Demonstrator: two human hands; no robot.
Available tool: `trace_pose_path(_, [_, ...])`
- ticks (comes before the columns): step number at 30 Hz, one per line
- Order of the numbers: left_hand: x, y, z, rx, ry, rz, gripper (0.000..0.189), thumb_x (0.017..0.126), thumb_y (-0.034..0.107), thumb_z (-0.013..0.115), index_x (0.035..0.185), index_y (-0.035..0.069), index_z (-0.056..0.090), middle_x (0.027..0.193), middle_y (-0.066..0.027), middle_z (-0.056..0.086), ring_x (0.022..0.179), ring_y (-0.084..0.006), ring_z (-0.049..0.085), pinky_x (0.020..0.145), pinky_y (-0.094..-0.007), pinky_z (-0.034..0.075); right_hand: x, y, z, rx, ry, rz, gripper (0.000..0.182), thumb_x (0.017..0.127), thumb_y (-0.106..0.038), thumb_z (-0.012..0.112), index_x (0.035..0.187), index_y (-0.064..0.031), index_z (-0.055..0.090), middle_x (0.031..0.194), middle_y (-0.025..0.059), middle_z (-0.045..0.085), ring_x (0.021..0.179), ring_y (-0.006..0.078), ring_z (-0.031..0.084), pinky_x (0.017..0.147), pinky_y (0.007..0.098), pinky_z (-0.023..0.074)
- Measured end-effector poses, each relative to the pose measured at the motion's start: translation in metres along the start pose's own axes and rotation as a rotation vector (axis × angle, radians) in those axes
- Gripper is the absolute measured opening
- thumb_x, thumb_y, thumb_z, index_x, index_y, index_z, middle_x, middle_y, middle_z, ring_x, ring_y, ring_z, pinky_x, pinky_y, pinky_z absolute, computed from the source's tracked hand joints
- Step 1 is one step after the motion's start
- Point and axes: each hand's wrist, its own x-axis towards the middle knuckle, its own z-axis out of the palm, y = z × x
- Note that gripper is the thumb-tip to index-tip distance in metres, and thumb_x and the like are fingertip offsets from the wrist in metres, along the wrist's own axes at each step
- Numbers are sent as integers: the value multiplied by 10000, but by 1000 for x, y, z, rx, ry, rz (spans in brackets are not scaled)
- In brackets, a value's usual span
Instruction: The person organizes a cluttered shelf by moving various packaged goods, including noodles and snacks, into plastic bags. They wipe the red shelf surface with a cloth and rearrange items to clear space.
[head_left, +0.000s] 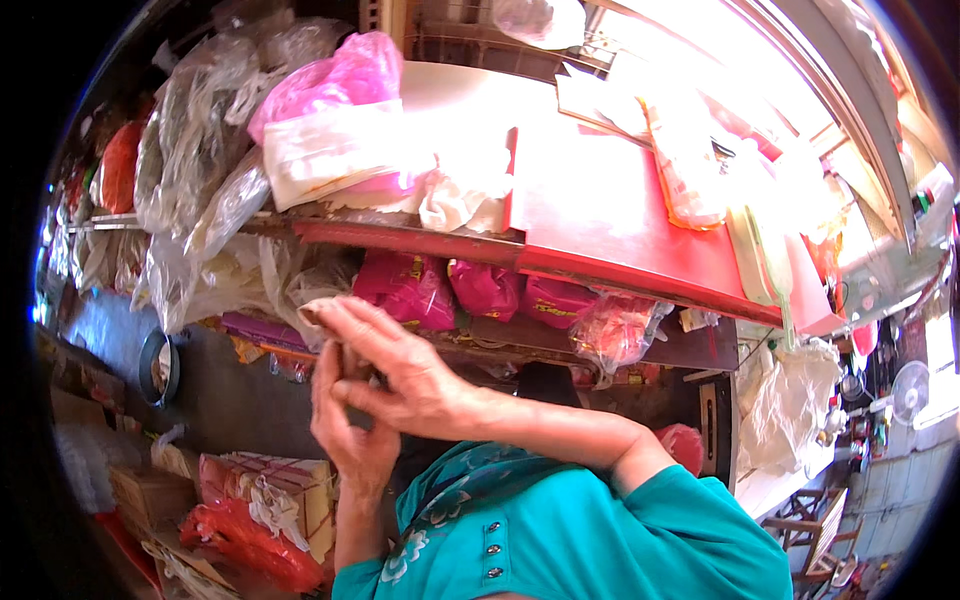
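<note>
My right hand lies across my left hand, its fingers stretched out over the left fingers. A small brownish thing shows at the right fingertips; its kind is unclear, and the two hands hide most of the space between them. Just beyond the hands, a lower shelf holds magenta plastic packets and a clear bag with pinkish contents. Above it is a counter with a red top, bearing a folded white plastic bag and a crumpled white cloth or tissue.
Clear plastic bags hang over the counter's left end, beside a pink bag. A pale green fly swatter lies at the right. Lower left are a basin, a cardboard box and a red bag. Glare washes out the upper right.
</note>
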Motion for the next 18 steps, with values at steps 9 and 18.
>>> trace_pose_path(9, [65, 37, 51, -82, -187, 294, 531, 693, 48, 572, 1197, -23, 422, 1205, -187, 449, 1107, -318, 443, 912, -377, 360, -27, -8, -236, -934, 401, 204, 304, 826, -1, 423, 1103, -17, 545, 830, 83, 604, 658, 121, 512, 650, 236, 454])
trace_pose_path(18, [87, 47, 150, 28, -464, 519, 529, 782, 264, 566, 1229, 23, 419, 1281, -186, 376, 1207, -326, 332, 989, -429, 240, -3, 31, -214, -996, 105, 13, 337, 709, 15, 437, 1022, -31, 552, 996, 145, 575, 990, 300, 502, 843, 377, 414])
